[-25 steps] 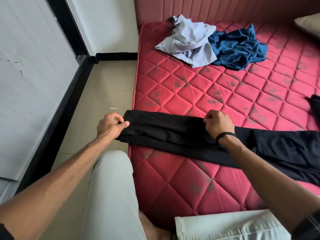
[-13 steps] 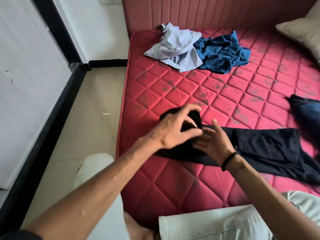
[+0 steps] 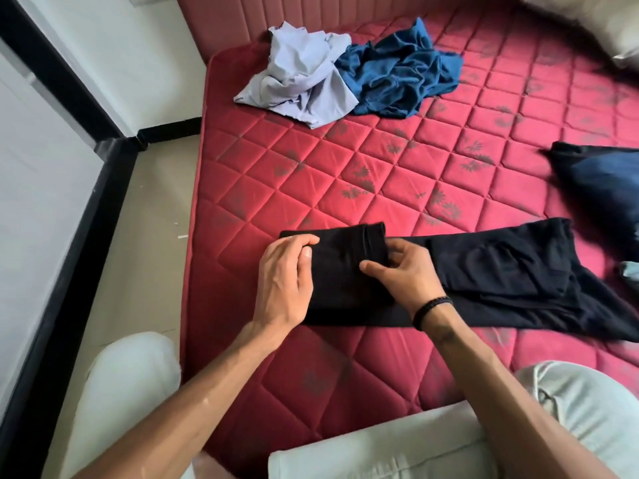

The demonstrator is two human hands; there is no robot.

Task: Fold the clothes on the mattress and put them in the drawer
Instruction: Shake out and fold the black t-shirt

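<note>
**Black trousers, one fold made, more to go**

The left hand (image 3: 285, 281) has its fingers (image 3: 304, 242) curled at the left edge of the folded end of the black trousers (image 3: 484, 274), apparently gripping the cloth, though the dark fabric makes that hard to tell. The right hand (image 3: 406, 276) pinches the doubled layer just right of them, thumb low and fingers at the hem. Beyond the right fingers the trousers stretch unfolded to the right.

The folding step is in hand; next, I judge, comes another fold over toward the waist, edges kept square.

Beyond the fingers lie a crumpled pale shirt (image 3: 297, 77) touching a blue garment (image 3: 397, 77), and a dark navy garment (image 3: 601, 181) to the far right, all on the red quilted mattress (image 3: 262, 160). Left of it are beige floor (image 3: 145, 216) and white wall (image 3: 131, 50). No drawer shows.
</note>
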